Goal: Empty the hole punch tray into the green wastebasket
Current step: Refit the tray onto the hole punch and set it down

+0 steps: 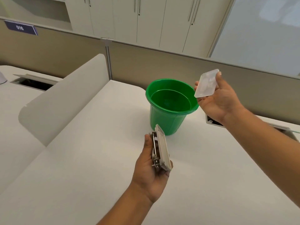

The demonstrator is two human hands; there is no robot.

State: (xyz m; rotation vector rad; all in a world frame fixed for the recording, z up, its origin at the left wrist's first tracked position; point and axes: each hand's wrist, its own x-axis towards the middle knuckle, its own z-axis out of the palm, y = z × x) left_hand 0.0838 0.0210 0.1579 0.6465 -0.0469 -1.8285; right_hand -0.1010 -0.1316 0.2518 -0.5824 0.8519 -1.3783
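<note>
A green wastebasket (167, 117) stands upright on the white desk (90, 159), its mouth open toward me. My left hand (149, 172) grips the grey hole punch (159, 148), turned on its side just in front of the basket, with its metal hinge facing left. My right hand (217, 101) holds the clear plastic tray (206, 83) tilted at the basket's right rim. Some pale bits show through the tray's clear plastic. The bottom of the basket looks plain green.
A curved white divider panel (61, 98) rises along the desk's left side. Beige partition walls (146, 62) run behind the basket. Cable openings sit in the desk at far left (32, 82) and under my right forearm (214, 121).
</note>
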